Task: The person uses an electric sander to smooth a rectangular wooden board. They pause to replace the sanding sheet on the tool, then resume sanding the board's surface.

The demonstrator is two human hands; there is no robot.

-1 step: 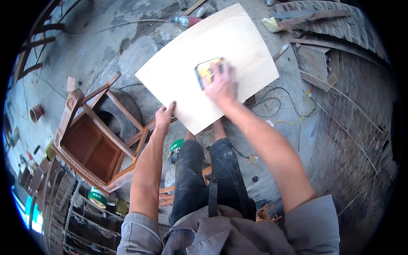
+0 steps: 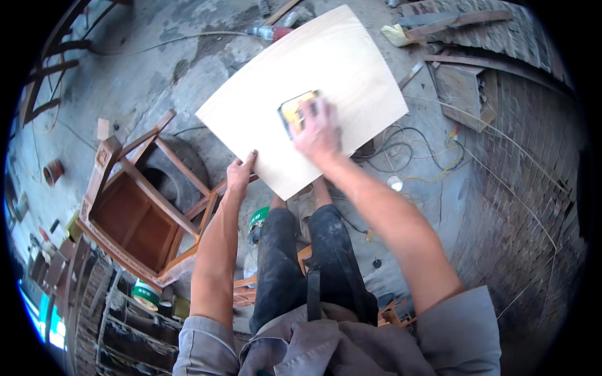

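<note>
The pale wooden board [image 2: 348, 66] lies in front of the person, above the floor, with one corner pointing to the person and covering a part of the lower legs [image 2: 285, 254]; what supports it underneath is hidden. On its upper face, near the middle, is a yellow tool [image 2: 293, 114] with a dark edge, a little blurred. The right hand [image 2: 321, 135] is closed over this tool from above, the fingers bent around it, also blurred. The left hand [image 2: 238, 175] grips the near left edge of the board, the thumb lying on top; its other fingers are mostly hidden, so I cannot tell how far they are bent. To the left of this hand there is a brown wooden chair frame [image 2: 135, 235], and just beside it a dark tyre [image 2: 188, 160]. A green can [image 2: 258, 218] stands near the left knee. To the right of the board, loose cables [image 2: 411, 150] lie on the grey floor [image 2: 157, 75], and farther is a wooden box [image 2: 458, 91]. Beyond the far edge, a bottle [image 2: 273, 31] lies on its side.
</note>
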